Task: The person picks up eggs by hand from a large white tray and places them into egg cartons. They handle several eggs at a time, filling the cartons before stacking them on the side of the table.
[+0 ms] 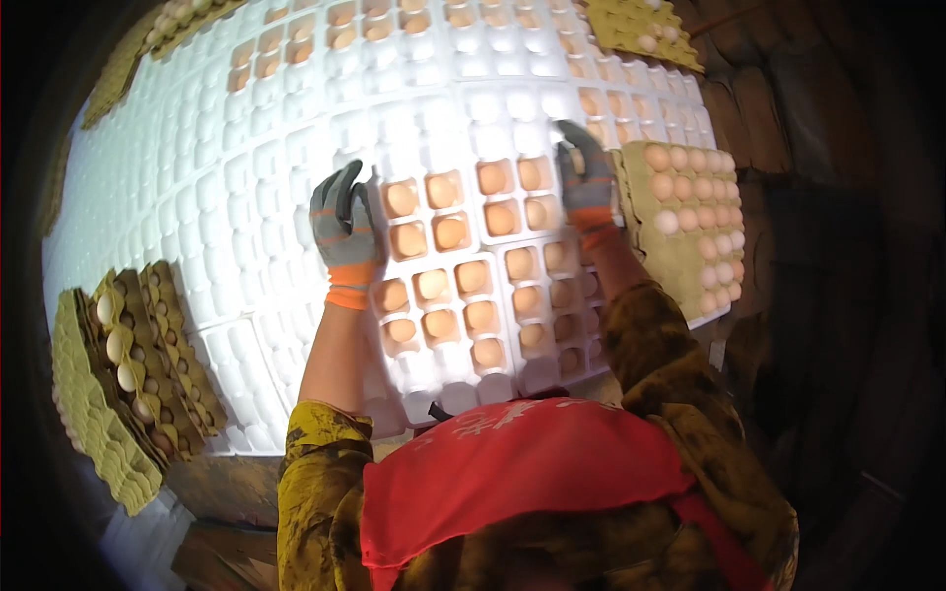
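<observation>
Nearest you is your red apron (522,468), and just beyond it lies a near white tray (416,374) with brown eggs (439,324) in most pockets and bare pockets along its near side. To the near left, cardboard trays (103,414) stand in a stack with a few pale eggs showing. Farther in, your left hand (345,219), gloved, is at the left edge of a block of filled pockets, and your right hand (587,177), gloved too, is at its right edge. Both have fingers curved and no egg showing in them; you cannot tell from here whether they grip the tray edges. Just right of your right hand is an egg stack (650,246) on grey-brown cardboard. Beyond your hands, far white trays (296,113) spread out, many pockets bare, some filled toward the far side. The step in hand looks like handling the filled block from both sides; the next move seems to call for level, even hands and no pressure on the shells.
</observation>
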Demonstrator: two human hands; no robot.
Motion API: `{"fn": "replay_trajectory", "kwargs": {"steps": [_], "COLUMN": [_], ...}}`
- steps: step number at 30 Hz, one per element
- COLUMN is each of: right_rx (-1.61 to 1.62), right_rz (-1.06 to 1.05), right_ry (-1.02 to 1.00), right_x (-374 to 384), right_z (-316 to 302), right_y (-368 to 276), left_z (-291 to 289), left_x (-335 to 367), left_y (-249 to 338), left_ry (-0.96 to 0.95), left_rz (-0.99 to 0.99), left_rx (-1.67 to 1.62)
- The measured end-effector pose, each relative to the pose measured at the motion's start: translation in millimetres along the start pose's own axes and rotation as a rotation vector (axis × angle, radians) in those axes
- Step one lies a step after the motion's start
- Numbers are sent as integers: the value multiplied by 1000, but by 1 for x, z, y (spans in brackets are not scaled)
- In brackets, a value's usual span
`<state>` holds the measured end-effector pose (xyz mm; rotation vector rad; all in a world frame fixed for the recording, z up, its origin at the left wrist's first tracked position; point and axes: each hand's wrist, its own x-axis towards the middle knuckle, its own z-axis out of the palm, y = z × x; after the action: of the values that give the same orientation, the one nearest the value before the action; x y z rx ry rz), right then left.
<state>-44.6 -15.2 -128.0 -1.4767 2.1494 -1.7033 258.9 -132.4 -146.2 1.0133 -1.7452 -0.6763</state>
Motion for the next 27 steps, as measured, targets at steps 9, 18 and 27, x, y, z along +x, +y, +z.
{"fn": "replay_trajectory", "kwargs": {"steps": [9,18,27], "right_rx": [-231,-639,-850], "right_rz": [7,121,-174], "right_ry": [-244,-433,-797], "right_x": [-17,14,52], "right_z": [-95,-309,-305], "right_y": [-73,25,26], "left_z": [0,54,155], "left_x": [-4,-56,-127], "left_y": [-4,84,153], "left_ry": [-240,-221,-323], "left_rz": [-22,80,195], "left_rx": [262,89,544]}}
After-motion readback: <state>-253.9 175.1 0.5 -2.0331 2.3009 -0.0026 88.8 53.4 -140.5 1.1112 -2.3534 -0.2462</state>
